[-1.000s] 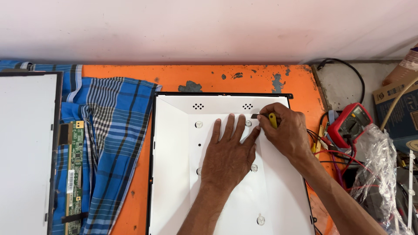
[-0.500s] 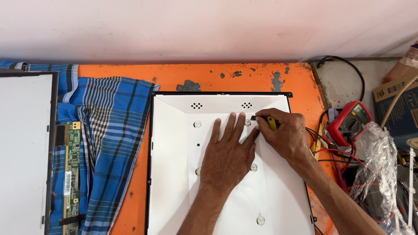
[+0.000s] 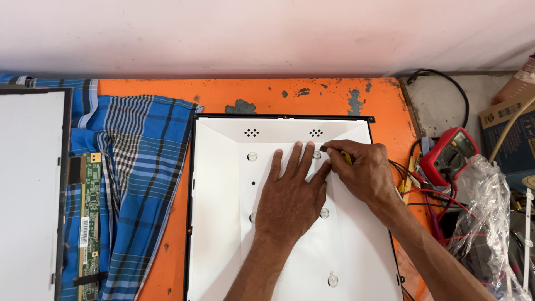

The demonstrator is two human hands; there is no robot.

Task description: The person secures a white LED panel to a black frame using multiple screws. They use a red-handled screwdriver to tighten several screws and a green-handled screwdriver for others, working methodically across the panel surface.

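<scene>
left hand (image 3: 292, 195) lies flat and open on the white sheet (image 3: 356, 245) inside the tray (image 3: 192, 223); right hand (image 3: 362, 170) is closed around a yellow tool (image 3: 344, 157), tip at a lens (image 3: 317, 154). a slip could likely gouge the sheet or crack the lens
</scene>
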